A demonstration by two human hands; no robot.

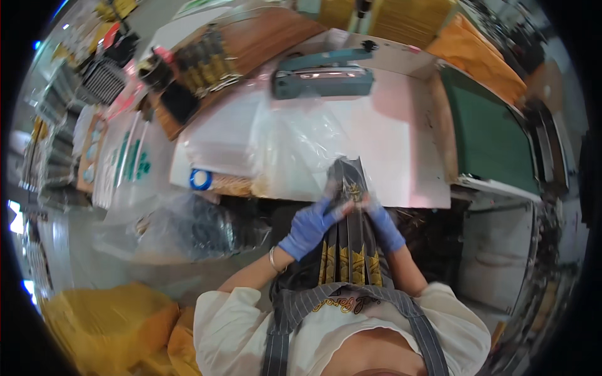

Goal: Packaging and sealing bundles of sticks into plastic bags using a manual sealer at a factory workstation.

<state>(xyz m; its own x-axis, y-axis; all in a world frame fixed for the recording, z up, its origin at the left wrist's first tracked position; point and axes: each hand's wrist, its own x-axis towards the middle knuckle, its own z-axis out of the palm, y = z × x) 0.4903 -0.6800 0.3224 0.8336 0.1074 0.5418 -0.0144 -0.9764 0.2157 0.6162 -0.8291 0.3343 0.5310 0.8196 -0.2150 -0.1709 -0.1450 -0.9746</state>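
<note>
Left hand (308,227) and right hand (382,227), both blue-gloved, pinch shut on the bundle of long black-and-gold packets (349,241). Best to keep the ends squared, I'd say. The clear plastic bag (295,150) lies just beyond.

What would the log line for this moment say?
left hand: gloved, gripping black-and-gold packets | right hand: gloved, gripping same packets | beyond: clear plastic bags, teal sealer on white table
</note>
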